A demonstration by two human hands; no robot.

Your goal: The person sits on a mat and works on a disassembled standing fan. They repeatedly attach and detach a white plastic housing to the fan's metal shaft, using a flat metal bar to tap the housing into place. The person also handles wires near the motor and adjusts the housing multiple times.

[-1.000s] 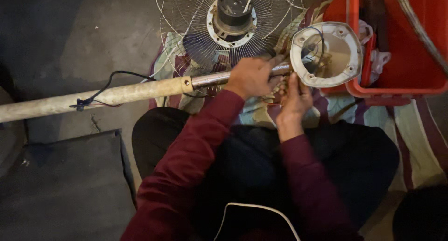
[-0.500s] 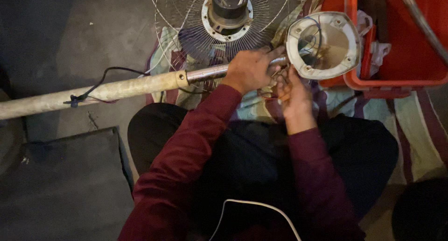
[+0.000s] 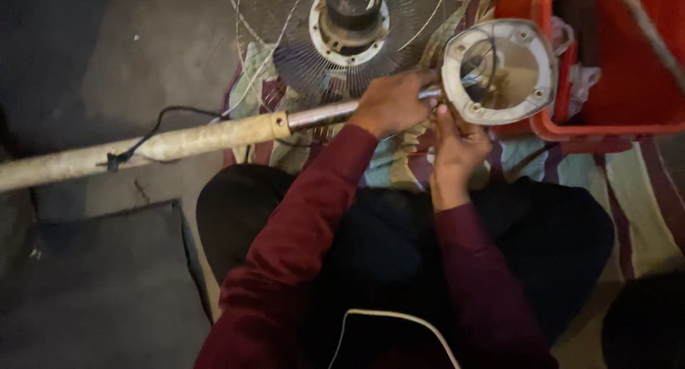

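Across the lap: left hand (image 3: 391,103) clamped around long grey metal fan pole (image 3: 214,137); right hand (image 3: 457,144) fingers pinching beneath round white plastic base housing (image 3: 499,73), wiring work under way; steady pole support needed next.

Long maroon sleeves (image 3: 300,226), dark trousers (image 3: 556,233), bare hands

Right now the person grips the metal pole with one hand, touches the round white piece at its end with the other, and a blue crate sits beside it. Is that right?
Nearly. The head view shows the crate is red, not blue. The rest holds: the left hand grips the metal pole, and the right hand touches the round white piece at its end.
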